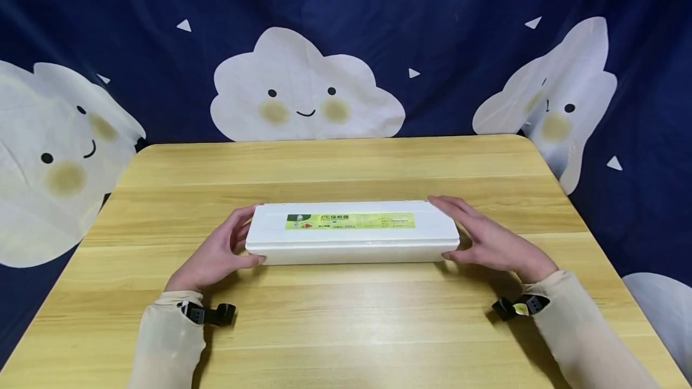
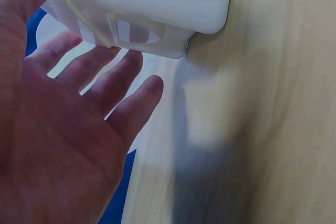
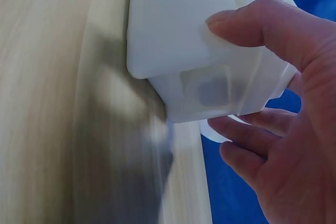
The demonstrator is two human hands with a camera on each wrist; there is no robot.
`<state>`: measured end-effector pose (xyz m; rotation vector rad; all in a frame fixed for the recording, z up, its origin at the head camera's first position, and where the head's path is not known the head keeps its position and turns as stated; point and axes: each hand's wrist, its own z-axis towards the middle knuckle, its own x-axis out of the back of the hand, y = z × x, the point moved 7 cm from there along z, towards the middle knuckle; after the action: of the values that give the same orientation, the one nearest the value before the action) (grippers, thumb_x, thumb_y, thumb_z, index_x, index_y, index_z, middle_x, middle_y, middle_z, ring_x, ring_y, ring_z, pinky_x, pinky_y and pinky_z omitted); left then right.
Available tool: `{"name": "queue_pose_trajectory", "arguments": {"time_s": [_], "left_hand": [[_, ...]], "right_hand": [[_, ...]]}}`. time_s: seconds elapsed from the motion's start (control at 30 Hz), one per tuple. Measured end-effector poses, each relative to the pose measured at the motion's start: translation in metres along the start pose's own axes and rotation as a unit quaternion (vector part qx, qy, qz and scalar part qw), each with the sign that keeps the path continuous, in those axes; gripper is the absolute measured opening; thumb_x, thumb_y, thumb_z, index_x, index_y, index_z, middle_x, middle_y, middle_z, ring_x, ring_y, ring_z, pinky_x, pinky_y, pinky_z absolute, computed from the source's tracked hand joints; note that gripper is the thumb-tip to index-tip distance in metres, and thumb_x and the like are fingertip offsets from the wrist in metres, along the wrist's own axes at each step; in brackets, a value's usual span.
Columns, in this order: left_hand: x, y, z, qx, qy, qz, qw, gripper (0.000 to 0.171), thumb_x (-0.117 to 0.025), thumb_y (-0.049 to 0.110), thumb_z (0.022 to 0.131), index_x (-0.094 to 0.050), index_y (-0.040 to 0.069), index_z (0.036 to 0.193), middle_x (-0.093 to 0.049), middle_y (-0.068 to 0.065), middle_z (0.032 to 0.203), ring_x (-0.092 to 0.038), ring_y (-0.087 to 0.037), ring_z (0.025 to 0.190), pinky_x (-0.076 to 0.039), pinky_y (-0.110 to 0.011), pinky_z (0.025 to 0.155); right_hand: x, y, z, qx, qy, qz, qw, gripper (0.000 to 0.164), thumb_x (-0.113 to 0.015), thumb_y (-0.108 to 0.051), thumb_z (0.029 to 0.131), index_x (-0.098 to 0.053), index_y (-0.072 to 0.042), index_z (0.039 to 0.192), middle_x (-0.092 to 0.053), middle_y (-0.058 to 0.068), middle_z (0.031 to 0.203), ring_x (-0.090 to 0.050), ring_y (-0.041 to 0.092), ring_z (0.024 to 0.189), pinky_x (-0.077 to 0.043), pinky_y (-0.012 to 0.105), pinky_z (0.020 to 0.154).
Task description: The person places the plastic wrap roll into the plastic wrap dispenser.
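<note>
A long white cling film box (image 1: pixel 346 254) with a green-and-yellow label (image 1: pixel 350 221) on its lid lies crosswise near the middle of the table. Its lid is down. At the left end my left hand (image 1: pixel 218 252) holds the box, thumb at the front corner and fingers around the end toward the back. Mirroring it, my right hand (image 1: pixel 489 241) grips the right end, with the thumb on the front face. The left wrist view shows the box's end (image 2: pixel 139 30) by the left fingers. In the right wrist view, the right thumb presses the box's front (image 3: pixel 168 24).
The wooden table (image 1: pixel 346 329) extends around the box on all sides. Behind it hangs a dark blue curtain (image 1: pixel 432 5) with white smiling clouds. Each wrist carries a black strap with a small camera, the left camera (image 1: pixel 220 314) and right camera (image 1: pixel 505 308) close above the tabletop.
</note>
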<state>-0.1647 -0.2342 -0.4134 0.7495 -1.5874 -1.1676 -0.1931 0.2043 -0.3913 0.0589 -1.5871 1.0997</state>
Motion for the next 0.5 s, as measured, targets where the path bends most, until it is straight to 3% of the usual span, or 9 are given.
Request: {"name": "queue_pose_trajectory", "arguments": {"time_s": [0.2, 0.5], "left_hand": [[-0.0003, -0.0015, -0.0028, 0.006, 0.001, 0.011, 0.9999, 0.09, -0.083, 0.004, 0.077, -0.031, 0.014, 0.149, -0.037, -0.011, 0.151, -0.04, -0.028, 0.135, -0.035, -0.015, 0.1], [-0.0019, 0.001, -0.0014, -0.018, -0.021, -0.014, 0.9995, 0.088, -0.079, -0.004, 0.078, -0.029, 0.008, 0.15, -0.035, -0.014, 0.152, -0.038, -0.032, 0.135, -0.036, -0.018, 0.102]], "right_hand": [[-0.002, 0.0006, 0.0003, -0.009, -0.007, 0.004, 1.0, 0.098, -0.083, -0.022, 0.081, -0.022, -0.027, 0.157, -0.028, 0.001, 0.154, -0.036, 0.022, 0.132, -0.034, 0.035, 0.105], [-0.0026, 0.0003, -0.002, -0.025, -0.011, 0.006, 1.0, 0.104, -0.083, -0.022, 0.08, -0.016, -0.025, 0.159, -0.023, 0.001, 0.157, -0.032, 0.023, 0.136, -0.027, 0.021, 0.105]]}}
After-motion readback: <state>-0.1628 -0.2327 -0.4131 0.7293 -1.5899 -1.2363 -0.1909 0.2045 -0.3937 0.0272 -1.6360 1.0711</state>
